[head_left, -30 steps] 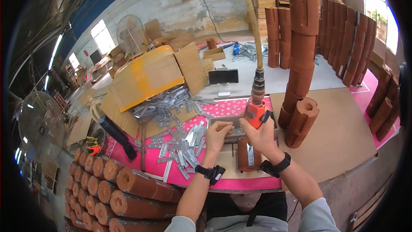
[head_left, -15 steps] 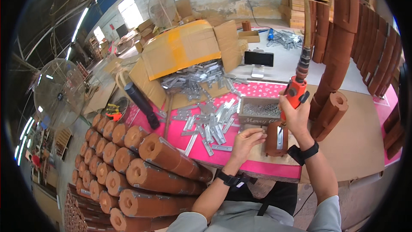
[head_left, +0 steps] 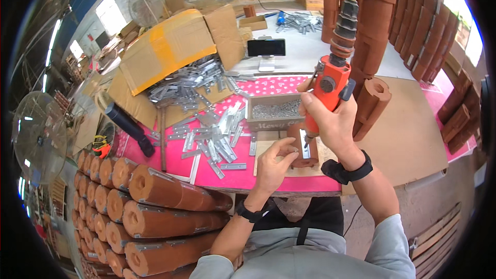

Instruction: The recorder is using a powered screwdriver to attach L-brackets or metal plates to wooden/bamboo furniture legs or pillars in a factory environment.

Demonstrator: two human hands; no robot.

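My right hand (head_left: 335, 124) is wrapped round an orange-red power screwdriver (head_left: 326, 85), whose upper end joins a thick hose or cable. Its tip points down at a silver metal strip (head_left: 304, 139) lying lengthwise on a short brown cylinder (head_left: 306, 163). Just left of that cylinder is my left hand (head_left: 273, 166), thumb and fingers drawn together in a pinch. Anything between those fingertips is too small to make out. Under the cylinder lies a pale wooden board (head_left: 264, 139). Behind it stands a grey box (head_left: 274, 124) of small screws.
Loose metal strips (head_left: 222, 139) cover the pink tabletop, spilling from a cardboard carton (head_left: 165, 46). Brown cylinders (head_left: 170, 188) are stacked at the left; another cylinder (head_left: 373, 101) stands at the right near a tall stack. A phone (head_left: 266, 47) rests on a stand behind.
The view has shifted, so the bench sits further left in the picture. My right hand still grips the screwdriver over the cylinder; my left hand remains beside it, its fingers slightly rearranged.
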